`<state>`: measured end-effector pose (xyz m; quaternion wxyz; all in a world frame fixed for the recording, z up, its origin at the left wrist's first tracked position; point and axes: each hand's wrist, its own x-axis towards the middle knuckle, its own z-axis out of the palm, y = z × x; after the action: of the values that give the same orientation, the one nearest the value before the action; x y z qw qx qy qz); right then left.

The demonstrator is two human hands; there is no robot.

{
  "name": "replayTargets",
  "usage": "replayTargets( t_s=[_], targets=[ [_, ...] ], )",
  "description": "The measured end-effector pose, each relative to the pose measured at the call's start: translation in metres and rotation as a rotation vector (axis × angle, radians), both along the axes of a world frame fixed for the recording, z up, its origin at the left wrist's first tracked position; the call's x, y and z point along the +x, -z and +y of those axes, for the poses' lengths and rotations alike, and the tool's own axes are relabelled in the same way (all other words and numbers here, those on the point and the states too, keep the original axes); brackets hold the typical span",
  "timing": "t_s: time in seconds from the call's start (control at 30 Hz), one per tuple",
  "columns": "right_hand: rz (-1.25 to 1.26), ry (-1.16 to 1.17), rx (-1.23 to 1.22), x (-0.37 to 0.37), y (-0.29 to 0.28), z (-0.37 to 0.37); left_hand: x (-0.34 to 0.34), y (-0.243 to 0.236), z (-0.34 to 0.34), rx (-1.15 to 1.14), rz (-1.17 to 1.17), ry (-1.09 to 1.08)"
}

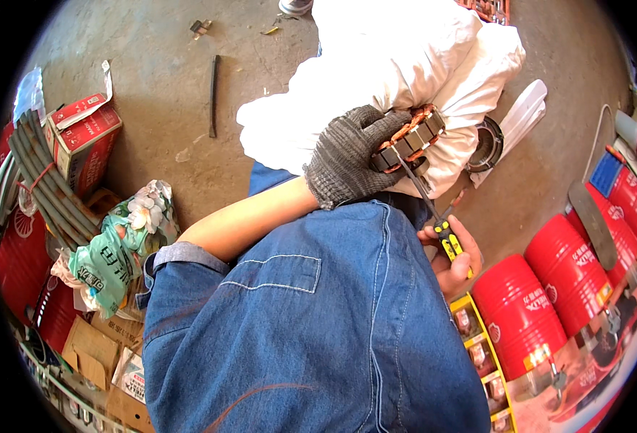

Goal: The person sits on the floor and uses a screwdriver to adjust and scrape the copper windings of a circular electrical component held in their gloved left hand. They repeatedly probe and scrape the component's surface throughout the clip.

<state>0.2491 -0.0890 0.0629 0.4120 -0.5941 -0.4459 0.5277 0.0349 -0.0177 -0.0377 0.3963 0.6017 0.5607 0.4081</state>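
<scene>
My left hand [348, 153], in a dark grey knitted glove, grips a ring-shaped motor stator [421, 135] with dark metal poles and copper windings. The stator rests on a white cloth [398, 58] spread over my lap. My bare right hand [464, 252] is closed round the yellow-and-black handle of a screwdriver [425, 196]. Its long thin shaft points up and left, with the tip at the stator's near edge, among the poles. What exactly the tip touches is too small to tell. Beyond the cloth's right edge lies a dark ring-shaped housing [486, 144].
Red drums [518, 307] stand at the right beside a yellow rack [483, 353] of small parts. At the left are a red box [84, 144], coiled grey hose [48, 177] and a green plastic bag [109, 263]. A black strip [214, 97] lies on the concrete floor.
</scene>
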Motion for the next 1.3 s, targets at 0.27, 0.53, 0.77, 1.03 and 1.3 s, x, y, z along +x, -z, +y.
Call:
replayTargets(
  t_s=[0.27, 0.53, 0.77, 1.03, 1.3],
  targets=[
    [-0.269, -0.141, 0.000, -0.015, -0.019, 0.006, 0.000, -0.003, 0.002, 0.003, -0.013, -0.039],
    [0.001, 0.001, -0.041, -0.028, 0.000, 0.007, -0.001, -0.001, 0.002, -0.022, -0.066, -0.075],
    [-0.305, -0.184, 0.186, -0.016, -0.014, 0.003, 0.002, 0.000, 0.000, 0.008, -0.014, -0.064],
    [-0.321, -0.209, 0.187, -0.014, -0.021, 0.016, 0.002, 0.002, -0.001, 0.020, -0.009, -0.044],
    [-0.353, -0.210, 0.115, -0.022, -0.024, 0.019, 0.002, 0.002, -0.002, 0.020, -0.005, -0.050]
  ],
)
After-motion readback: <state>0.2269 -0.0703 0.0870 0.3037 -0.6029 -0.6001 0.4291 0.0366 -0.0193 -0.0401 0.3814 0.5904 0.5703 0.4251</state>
